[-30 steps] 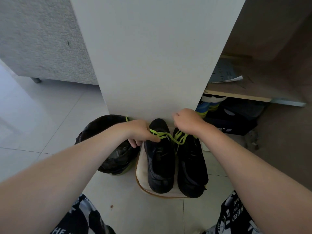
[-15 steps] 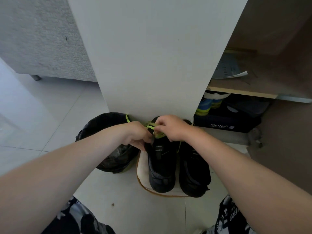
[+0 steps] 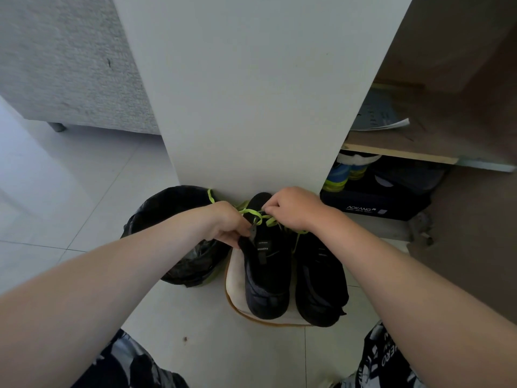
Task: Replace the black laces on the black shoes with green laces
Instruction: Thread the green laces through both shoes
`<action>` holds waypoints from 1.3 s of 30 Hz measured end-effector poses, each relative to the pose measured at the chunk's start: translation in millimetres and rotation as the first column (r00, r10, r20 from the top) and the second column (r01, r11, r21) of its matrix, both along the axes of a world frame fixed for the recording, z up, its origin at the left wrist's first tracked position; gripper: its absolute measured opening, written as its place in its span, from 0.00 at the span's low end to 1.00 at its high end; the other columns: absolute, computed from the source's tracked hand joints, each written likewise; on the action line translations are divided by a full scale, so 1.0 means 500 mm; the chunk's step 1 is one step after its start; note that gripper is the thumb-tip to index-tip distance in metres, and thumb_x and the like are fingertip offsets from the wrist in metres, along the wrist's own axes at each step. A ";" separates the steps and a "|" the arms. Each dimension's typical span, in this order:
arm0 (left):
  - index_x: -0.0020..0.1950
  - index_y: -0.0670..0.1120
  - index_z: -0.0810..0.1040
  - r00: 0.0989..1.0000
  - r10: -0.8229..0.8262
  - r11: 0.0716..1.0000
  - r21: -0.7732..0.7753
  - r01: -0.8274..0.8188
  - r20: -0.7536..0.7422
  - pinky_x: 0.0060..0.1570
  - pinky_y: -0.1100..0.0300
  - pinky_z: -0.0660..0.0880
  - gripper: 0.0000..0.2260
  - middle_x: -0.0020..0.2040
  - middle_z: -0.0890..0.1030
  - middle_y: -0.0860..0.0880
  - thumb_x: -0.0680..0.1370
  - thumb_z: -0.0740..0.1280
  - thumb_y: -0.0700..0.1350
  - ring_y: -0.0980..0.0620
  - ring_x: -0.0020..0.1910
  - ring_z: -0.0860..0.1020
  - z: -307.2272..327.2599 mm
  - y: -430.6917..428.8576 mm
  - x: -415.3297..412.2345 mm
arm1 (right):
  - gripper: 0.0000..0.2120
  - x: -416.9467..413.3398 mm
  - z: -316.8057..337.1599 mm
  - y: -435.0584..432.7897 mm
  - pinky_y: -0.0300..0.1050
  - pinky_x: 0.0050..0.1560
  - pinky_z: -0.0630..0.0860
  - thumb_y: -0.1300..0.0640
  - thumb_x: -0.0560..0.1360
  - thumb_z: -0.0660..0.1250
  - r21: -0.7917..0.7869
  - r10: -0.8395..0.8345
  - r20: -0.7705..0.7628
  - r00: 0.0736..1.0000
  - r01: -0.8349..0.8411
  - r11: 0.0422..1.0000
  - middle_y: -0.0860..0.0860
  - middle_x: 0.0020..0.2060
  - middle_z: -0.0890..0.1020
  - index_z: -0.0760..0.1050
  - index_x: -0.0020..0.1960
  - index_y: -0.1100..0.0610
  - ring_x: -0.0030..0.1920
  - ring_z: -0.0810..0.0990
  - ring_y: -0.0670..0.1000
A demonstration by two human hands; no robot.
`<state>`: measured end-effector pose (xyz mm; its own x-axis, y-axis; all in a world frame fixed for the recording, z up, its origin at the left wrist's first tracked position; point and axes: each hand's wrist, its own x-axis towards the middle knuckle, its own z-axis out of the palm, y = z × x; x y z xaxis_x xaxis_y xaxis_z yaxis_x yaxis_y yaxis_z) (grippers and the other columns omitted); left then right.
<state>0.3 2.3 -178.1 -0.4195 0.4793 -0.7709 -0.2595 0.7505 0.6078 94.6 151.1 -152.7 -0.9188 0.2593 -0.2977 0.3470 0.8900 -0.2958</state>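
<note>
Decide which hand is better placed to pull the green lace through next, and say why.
Probably the right hand: it pinches the green lace just above the black shoe opening. The left hand is occupied, gripping that shoe's upper edge, apparently to steady it.

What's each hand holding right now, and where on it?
Right hand pinches the green lace over the opening of the left black shoe. Left hand grips that shoe at its collar edge, beside the tongue.
</note>
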 end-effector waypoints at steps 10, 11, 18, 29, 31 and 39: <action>0.57 0.35 0.80 1.000 0.011 1.000 0.015 -0.011 0.024 0.43 0.56 0.83 0.08 0.46 0.83 0.40 0.78 0.66 0.32 0.47 0.41 0.84 -0.003 -0.010 -0.006 | 0.08 0.012 -0.028 -0.037 0.40 0.37 0.74 0.50 0.72 0.68 0.096 0.013 -0.026 1.000 -0.010 0.995 0.45 0.41 0.85 0.86 0.45 0.45 0.44 0.82 0.51; 0.57 0.35 0.80 1.000 0.013 1.000 0.020 -0.013 0.025 0.44 0.56 0.83 0.08 0.46 0.83 0.40 0.78 0.66 0.32 0.47 0.41 0.83 -0.003 -0.011 -0.006 | 0.08 0.012 -0.031 -0.037 0.40 0.37 0.74 0.50 0.71 0.68 0.104 0.014 -0.025 1.000 -0.012 0.995 0.45 0.40 0.85 0.86 0.45 0.45 0.44 0.82 0.52; 0.59 0.35 0.80 1.000 -0.027 0.998 0.057 0.026 0.007 0.40 0.59 0.83 0.10 0.44 0.83 0.42 0.78 0.66 0.33 0.48 0.40 0.83 0.002 -0.014 -0.004 | 0.09 0.014 -0.033 -0.042 0.40 0.35 0.69 0.53 0.73 0.66 0.124 0.082 0.002 0.997 -0.082 0.989 0.47 0.37 0.82 0.85 0.44 0.49 0.41 0.80 0.53; 0.58 0.34 0.79 0.999 -0.051 0.996 0.072 0.051 0.006 0.36 0.62 0.82 0.09 0.41 0.83 0.42 0.79 0.65 0.31 0.50 0.37 0.83 0.005 -0.016 -0.003 | 0.09 0.014 -0.033 -0.048 0.41 0.39 0.69 0.51 0.74 0.66 0.123 0.019 -0.078 0.997 -0.009 0.992 0.45 0.45 0.85 0.86 0.47 0.45 0.47 0.81 0.52; 0.57 0.35 0.79 0.999 -0.053 0.996 0.076 0.052 0.009 0.37 0.61 0.82 0.08 0.41 0.82 0.42 0.79 0.64 0.31 0.49 0.37 0.82 0.006 -0.017 -0.003 | 0.09 0.015 -0.033 -0.049 0.41 0.39 0.70 0.50 0.74 0.66 0.114 0.025 -0.069 0.997 -0.017 0.993 0.45 0.45 0.85 0.86 0.47 0.45 0.47 0.81 0.52; 0.57 0.36 0.80 0.999 -0.042 0.995 0.088 0.041 0.000 0.39 0.59 0.82 0.09 0.44 0.84 0.41 0.78 0.67 0.34 0.48 0.40 0.84 0.006 -0.018 -0.003 | 0.09 0.017 -0.045 -0.055 0.41 0.38 0.73 0.49 0.73 0.66 0.077 -0.017 -0.068 0.998 0.023 0.997 0.46 0.41 0.85 0.85 0.42 0.47 0.44 0.82 0.52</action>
<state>-1.0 -6.7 -175.2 -0.3966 0.5623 -0.7256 -0.2303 0.7042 0.6716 103.3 123.5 -175.0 -0.9305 0.2979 -0.2134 0.3466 0.9043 -0.2490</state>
